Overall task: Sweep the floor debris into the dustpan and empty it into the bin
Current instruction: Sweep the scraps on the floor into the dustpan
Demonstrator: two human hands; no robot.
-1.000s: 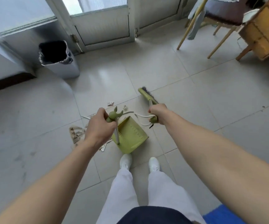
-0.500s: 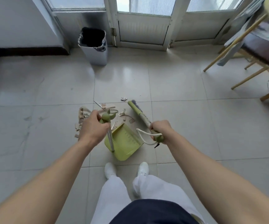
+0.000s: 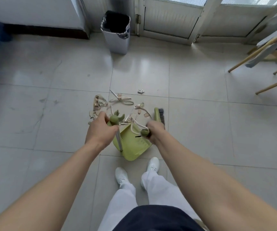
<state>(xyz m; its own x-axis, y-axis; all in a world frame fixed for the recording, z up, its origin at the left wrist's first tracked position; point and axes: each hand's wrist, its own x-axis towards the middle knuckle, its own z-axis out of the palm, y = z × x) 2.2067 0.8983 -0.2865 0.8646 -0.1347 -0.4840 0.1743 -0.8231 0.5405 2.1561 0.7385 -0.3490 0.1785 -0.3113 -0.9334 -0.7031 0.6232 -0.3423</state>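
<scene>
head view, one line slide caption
Left hand holds the green dustpan, right hand the broom, paper scraps lying just ahead.

No legible text is showing. One torn paper scrap (image 3: 98, 104) on the floor (image 3: 201, 122) is carrying dark printed characters, too small and blurred to read.

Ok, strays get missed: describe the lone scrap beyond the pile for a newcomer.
From the grey lined bin by the door, come towards the beige torn-paper pile. Past its far right edge lies a small crumpled whitish scrap, touching nothing.
</scene>
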